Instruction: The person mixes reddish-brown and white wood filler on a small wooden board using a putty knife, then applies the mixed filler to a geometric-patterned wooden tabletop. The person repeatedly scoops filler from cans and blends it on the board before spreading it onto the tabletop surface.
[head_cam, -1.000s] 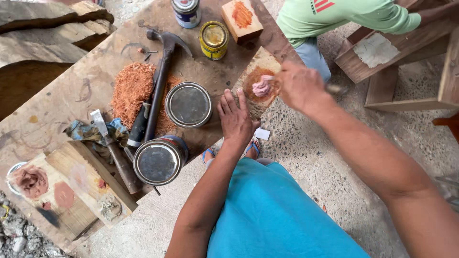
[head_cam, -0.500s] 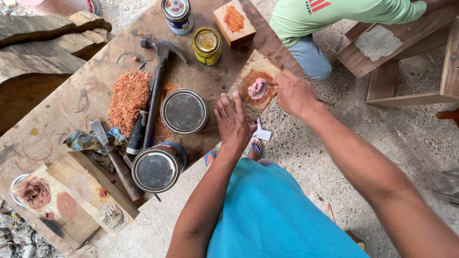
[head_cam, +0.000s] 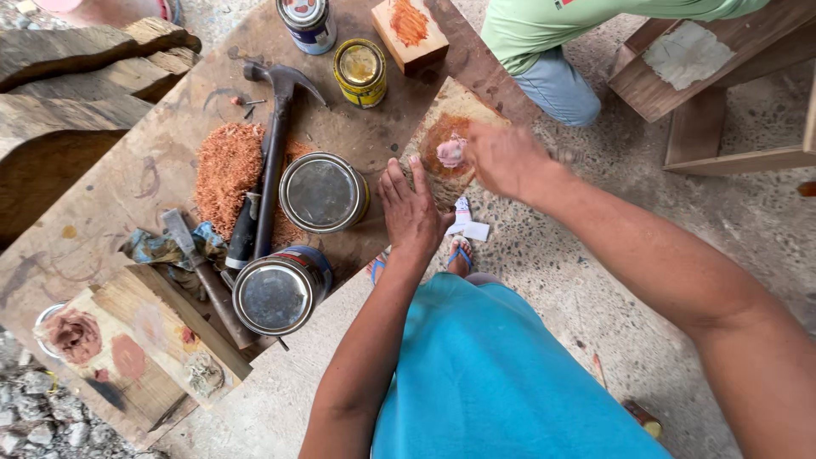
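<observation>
Pressing flat on the bench point(head_cam: 357, 136), the left hand point(head_cam: 414, 212) lies spread, fingers open, steadying the near edge of a small wooden board point(head_cam: 442, 127) at the bench's edge. Over the board's reddish-brown smear the right hand point(head_cam: 507, 157) is closed around a pinkish wad point(head_cam: 450, 151). Just left of the board sits a lidded tin point(head_cam: 323, 193), with a hammer point(head_cam: 272, 153) across red sawdust point(head_cam: 225, 170) beyond it

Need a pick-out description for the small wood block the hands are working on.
Start at the big brown board serving as a worktable, then go to its right edge beside the lidded tin. The small wood block lies there under the left hand and right hand. Unlike the block by the yellow can, it carries a pinkish putty lump.
</observation>
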Demonstrator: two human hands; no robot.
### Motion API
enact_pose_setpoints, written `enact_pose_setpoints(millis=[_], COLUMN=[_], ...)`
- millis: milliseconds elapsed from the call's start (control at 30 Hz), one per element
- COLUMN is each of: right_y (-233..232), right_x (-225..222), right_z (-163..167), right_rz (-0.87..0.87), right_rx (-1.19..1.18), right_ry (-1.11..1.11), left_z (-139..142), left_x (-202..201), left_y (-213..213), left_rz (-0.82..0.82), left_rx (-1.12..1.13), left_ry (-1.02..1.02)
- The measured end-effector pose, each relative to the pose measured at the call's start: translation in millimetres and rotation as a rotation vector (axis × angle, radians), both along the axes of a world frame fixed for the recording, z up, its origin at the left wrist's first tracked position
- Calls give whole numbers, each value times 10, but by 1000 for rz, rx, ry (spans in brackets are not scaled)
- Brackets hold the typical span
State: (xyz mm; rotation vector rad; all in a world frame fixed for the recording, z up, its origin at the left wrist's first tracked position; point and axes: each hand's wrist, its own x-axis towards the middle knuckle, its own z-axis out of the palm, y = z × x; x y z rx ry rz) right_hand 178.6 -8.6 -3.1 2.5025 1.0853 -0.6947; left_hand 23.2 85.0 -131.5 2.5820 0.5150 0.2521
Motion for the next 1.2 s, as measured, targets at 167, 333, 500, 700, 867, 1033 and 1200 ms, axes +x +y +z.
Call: enact_pose_setpoints(millis=[167, 333, 500, 700, 867, 1033, 1200], right_y=[43, 5, -135, -320, -523, -575, -456], right_x=[32, 27, 4, 134, 222, 310, 411], right_z=[34, -35, -110, -352, -517, -531, -582], right_rz=[-122, 21, 17, 222, 403, -29, 54], right_rx=[-13, 102, 179, 230, 446, 635, 754], right_ry=[11, 5, 51, -1, -88, 200, 158], left_z=[8, 28, 26, -4, -13, -5, -6], left_x=[8, 9, 1, -8, -23, -41, -52], left_y=[3, 20, 20, 9, 27, 36, 28], left_rz=[10, -1, -4, 17, 18, 19, 25], left_rx=[9, 25, 37, 28, 23, 45, 32], left_ry=[-13, -5, -7, 29, 30, 17, 17])
